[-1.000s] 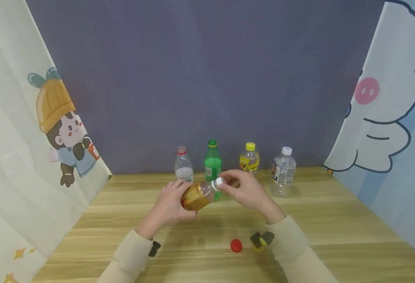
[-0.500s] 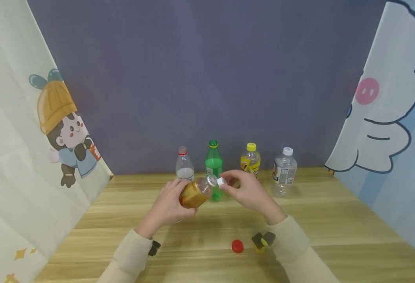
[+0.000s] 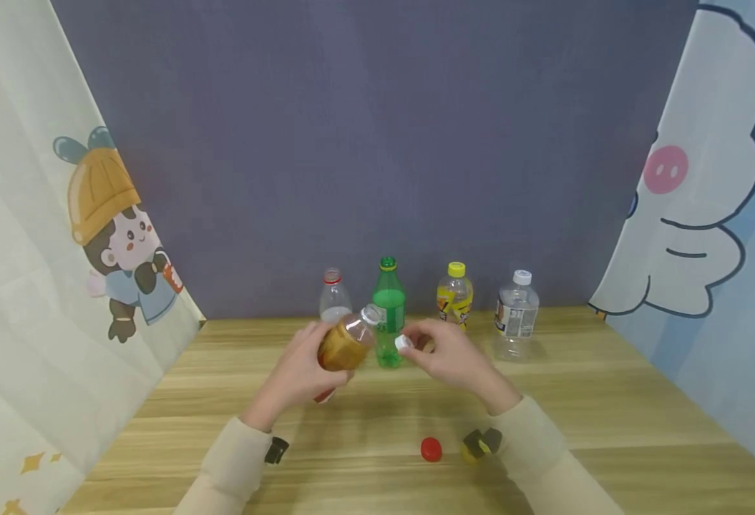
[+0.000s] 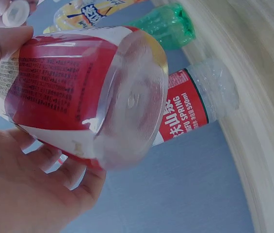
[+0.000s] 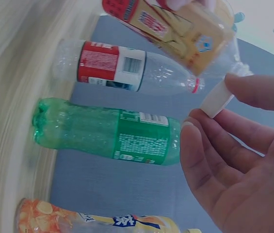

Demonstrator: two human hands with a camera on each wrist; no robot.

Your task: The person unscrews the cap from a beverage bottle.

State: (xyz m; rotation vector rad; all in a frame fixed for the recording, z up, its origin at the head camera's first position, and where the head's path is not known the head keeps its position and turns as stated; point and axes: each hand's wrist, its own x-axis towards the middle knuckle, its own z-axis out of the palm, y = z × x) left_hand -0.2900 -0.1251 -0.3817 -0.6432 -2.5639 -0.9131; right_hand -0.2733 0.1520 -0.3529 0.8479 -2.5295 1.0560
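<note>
My left hand (image 3: 300,368) grips a clear plastic bottle (image 3: 345,345) with an amber and red label, tilted with its uncapped mouth up to the right. In the left wrist view the base of this bottle (image 4: 132,102) faces the camera, and the fingers curl round its side. Thumb and fingers of my right hand (image 3: 451,357) pinch a white bottle cap (image 3: 403,342), apart from the bottle's mouth. The right wrist view shows the white cap (image 5: 217,99) edge-on between the fingertips. Behind the hands stands an uncapped green bottle (image 3: 388,300).
An uncapped clear bottle (image 3: 335,297) with a red neck ring stands behind the left hand. A yellow-capped bottle (image 3: 454,293) and a white-capped clear bottle (image 3: 517,315) stand at the back right. A red cap (image 3: 431,449) and a yellow cap (image 3: 470,453) lie on the wooden table (image 3: 364,472).
The white cap has come off the bottle's mouth. The left hand has moved the bottle left and slightly up, widening the gap, while the right hand keeps hold of the cap.
</note>
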